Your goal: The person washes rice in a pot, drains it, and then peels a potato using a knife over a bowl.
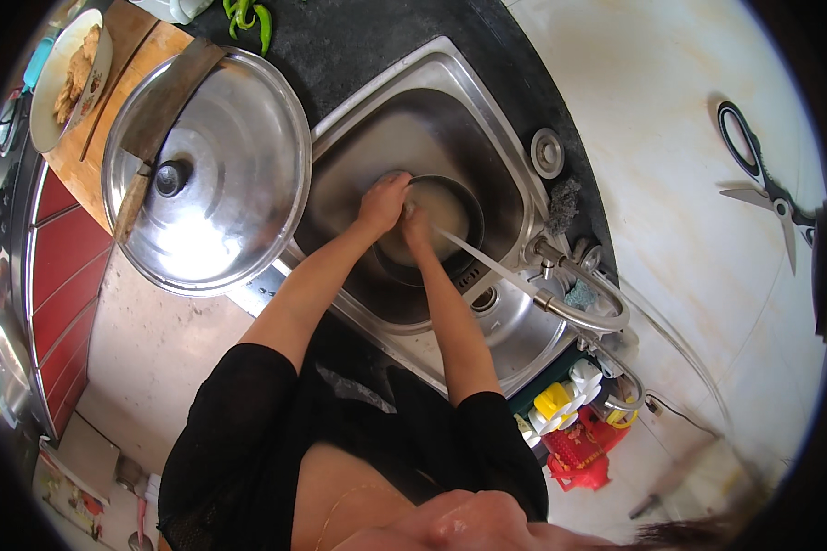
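Observation:
Both my hands are down in the steel sink (436, 87), over a dark round pan (464, 207) that holds cloudy water. My left hand (383, 202) rests fingers-down on the pan's left edge. My right hand (415, 220) is beside it, touching the left hand, under a thin stream of water that runs from the tap (570, 308) at the sink's right. Whether either hand grips a cloth or sponge is hidden.
A large steel lid (213, 170) with a black knob lies on the counter left of the sink. Behind it are a wooden board, a plate of fried food (69, 73) and green peppers (248, 16). Scissors (763, 188) hang on the wall at right. Bottles (560, 404) stand below the tap.

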A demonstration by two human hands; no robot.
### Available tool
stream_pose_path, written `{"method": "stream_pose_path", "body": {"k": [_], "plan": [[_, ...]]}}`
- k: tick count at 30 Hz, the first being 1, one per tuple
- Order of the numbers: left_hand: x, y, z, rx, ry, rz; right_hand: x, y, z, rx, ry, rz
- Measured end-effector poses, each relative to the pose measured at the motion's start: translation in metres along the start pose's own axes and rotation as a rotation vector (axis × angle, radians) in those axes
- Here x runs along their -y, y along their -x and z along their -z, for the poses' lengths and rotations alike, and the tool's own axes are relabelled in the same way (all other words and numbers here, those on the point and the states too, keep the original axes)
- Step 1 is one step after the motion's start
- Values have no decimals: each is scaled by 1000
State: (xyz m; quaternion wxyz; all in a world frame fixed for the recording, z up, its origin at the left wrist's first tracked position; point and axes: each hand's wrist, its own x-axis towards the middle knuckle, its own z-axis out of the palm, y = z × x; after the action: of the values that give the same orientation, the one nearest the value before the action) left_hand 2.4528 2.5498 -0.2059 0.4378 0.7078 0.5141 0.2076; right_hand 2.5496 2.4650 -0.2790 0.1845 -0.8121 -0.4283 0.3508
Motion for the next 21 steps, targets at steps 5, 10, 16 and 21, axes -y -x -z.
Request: {"method": "stream_pose_path", "body": {"k": [5, 10, 16, 21], "plan": [[-18, -1, 6, 82, 7, 0, -45, -24, 19, 13, 680, 464], [-12, 0, 15, 3, 5, 32, 25, -13, 70, 192, 808, 151], [-23, -1, 12, 57, 10, 52, -42, 38, 32, -8, 307, 200], [-16, 1, 16, 27, 28, 55, -10, 35, -12, 59, 54, 248]]}}
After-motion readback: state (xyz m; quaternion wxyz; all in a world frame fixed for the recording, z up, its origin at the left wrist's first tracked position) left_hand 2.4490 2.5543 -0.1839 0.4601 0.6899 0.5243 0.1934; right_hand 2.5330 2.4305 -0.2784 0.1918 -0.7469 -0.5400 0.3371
